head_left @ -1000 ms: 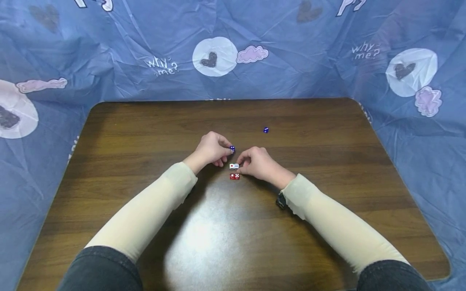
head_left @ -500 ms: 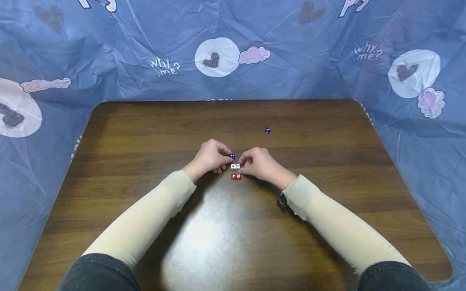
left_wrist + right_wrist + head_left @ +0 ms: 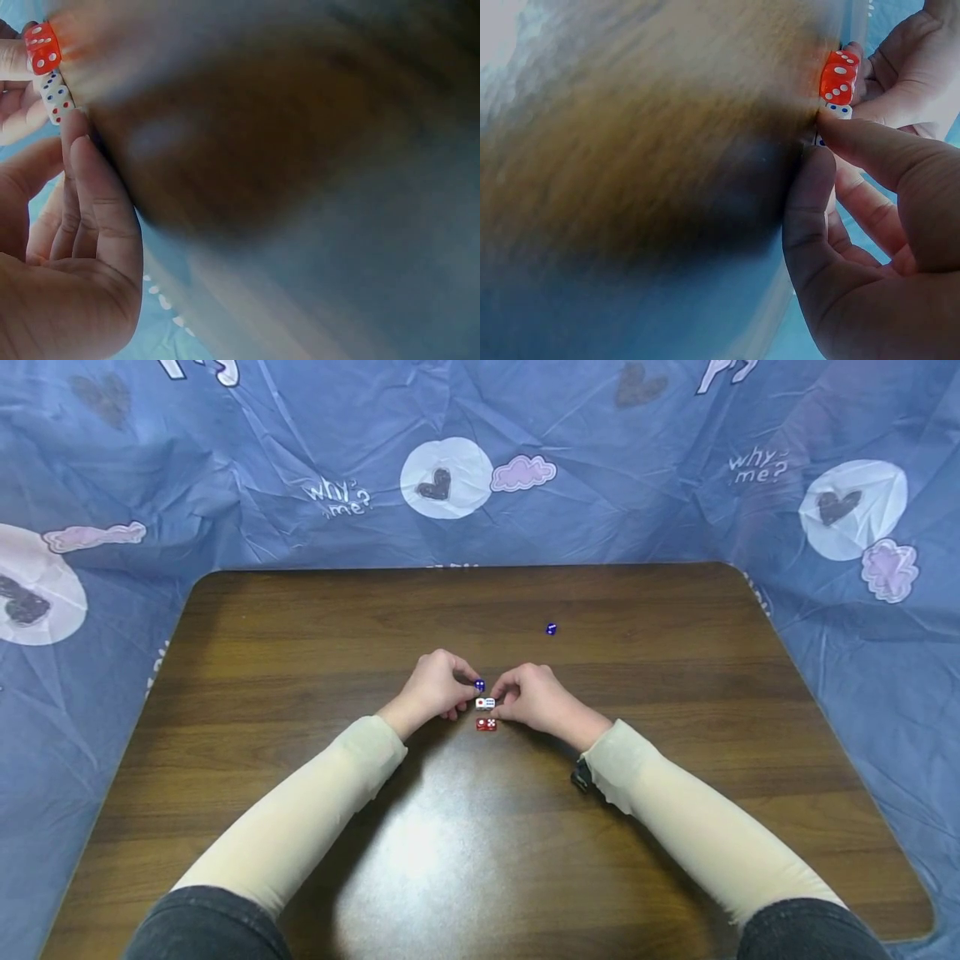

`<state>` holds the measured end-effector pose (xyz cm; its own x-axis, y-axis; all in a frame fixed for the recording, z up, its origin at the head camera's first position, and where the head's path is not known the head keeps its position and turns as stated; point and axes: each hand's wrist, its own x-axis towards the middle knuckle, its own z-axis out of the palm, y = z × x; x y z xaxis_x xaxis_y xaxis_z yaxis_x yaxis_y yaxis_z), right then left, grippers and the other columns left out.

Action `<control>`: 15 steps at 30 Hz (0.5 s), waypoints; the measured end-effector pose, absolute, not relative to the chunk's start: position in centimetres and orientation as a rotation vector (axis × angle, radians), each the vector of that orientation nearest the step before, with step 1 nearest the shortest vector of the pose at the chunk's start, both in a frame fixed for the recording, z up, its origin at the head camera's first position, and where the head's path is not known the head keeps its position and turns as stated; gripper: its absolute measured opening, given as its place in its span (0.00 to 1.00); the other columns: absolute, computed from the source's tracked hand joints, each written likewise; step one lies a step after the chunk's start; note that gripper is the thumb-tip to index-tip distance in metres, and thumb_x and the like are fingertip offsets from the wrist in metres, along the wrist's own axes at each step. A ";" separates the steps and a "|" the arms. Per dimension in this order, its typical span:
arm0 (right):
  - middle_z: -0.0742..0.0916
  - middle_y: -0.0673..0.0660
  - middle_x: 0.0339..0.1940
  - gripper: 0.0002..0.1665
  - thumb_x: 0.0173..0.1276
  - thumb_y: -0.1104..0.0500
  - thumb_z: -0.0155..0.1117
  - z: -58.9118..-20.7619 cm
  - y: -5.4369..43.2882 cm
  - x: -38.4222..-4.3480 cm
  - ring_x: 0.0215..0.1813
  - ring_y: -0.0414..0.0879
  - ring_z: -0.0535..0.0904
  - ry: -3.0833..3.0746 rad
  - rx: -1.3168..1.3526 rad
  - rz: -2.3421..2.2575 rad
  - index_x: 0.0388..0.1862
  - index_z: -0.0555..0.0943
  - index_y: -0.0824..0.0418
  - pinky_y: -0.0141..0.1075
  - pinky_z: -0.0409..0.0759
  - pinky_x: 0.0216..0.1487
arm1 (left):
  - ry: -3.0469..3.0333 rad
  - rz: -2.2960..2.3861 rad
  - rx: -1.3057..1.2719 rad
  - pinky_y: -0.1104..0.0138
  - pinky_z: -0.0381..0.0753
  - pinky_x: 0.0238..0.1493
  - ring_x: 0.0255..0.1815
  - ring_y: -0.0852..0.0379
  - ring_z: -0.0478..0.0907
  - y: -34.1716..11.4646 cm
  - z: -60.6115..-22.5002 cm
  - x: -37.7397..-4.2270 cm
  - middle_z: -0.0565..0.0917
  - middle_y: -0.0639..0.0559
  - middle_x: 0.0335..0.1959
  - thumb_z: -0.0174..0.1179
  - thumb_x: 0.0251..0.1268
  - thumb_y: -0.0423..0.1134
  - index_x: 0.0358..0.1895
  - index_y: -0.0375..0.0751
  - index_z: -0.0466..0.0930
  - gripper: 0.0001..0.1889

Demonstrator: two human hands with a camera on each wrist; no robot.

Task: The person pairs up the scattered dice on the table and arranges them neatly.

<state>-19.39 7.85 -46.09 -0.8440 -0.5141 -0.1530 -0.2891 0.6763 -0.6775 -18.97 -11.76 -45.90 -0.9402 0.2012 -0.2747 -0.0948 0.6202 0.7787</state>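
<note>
My left hand (image 3: 438, 687) pinches a blue die (image 3: 480, 685) between thumb and fingertips, just beyond a pair of white dice (image 3: 481, 703) set side by side. In the left wrist view the left fingers (image 3: 105, 202) hide that blue die. With thumb and forefinger, my right hand (image 3: 538, 697) grips the right-hand white die (image 3: 823, 140), which shows only partly between the fingertips in the right wrist view. Nearer to me, two red dice (image 3: 487, 724) lie side by side in a row parallel to the white ones.
Another blue die (image 3: 551, 629) lies alone toward the back of the brown wooden table (image 3: 637, 602), right of the hands. A blue printed cloth (image 3: 600, 510) hangs behind and beside the table.
My left hand has brought the blue die toward me, closer to the white dice. The right hand has stayed at the white die, and the red dice have not moved.
</note>
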 end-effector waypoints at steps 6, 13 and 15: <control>0.84 0.47 0.21 0.10 0.58 0.61 0.81 -46.0 7.8 -19.3 0.24 0.41 0.77 2.550 -0.626 -0.962 0.37 0.89 0.58 0.34 0.76 0.29 | 2.538 1.206 0.104 0.64 0.83 0.15 0.13 0.52 0.81 -11.7 -46.1 -18.9 0.83 0.46 0.16 0.71 0.64 0.32 0.44 0.38 0.90 0.07; 0.84 0.48 0.21 0.09 0.59 0.61 0.81 -45.9 7.8 -19.3 0.24 0.41 0.77 2.544 -0.621 -0.954 0.38 0.89 0.59 0.34 0.76 0.29 | 2.544 1.202 0.112 0.65 0.83 0.15 0.13 0.52 0.81 -11.7 -45.9 -18.8 0.83 0.46 0.16 0.71 0.63 0.31 0.44 0.38 0.90 0.07; 0.84 0.48 0.21 0.09 0.59 0.61 0.81 -45.9 7.8 -19.3 0.24 0.40 0.77 2.548 -0.625 -0.954 0.37 0.89 0.59 0.34 0.76 0.29 | 2.544 1.203 0.113 0.64 0.83 0.15 0.13 0.52 0.81 -11.7 -45.9 -18.8 0.84 0.45 0.16 0.71 0.63 0.31 0.44 0.38 0.89 0.07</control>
<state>-19.30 7.79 -45.89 -0.8420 -0.5137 -0.1649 -0.2791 0.6763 -0.6817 -18.77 -11.67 -45.85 -0.9446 0.2071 -0.2547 -0.0654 0.6415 0.7643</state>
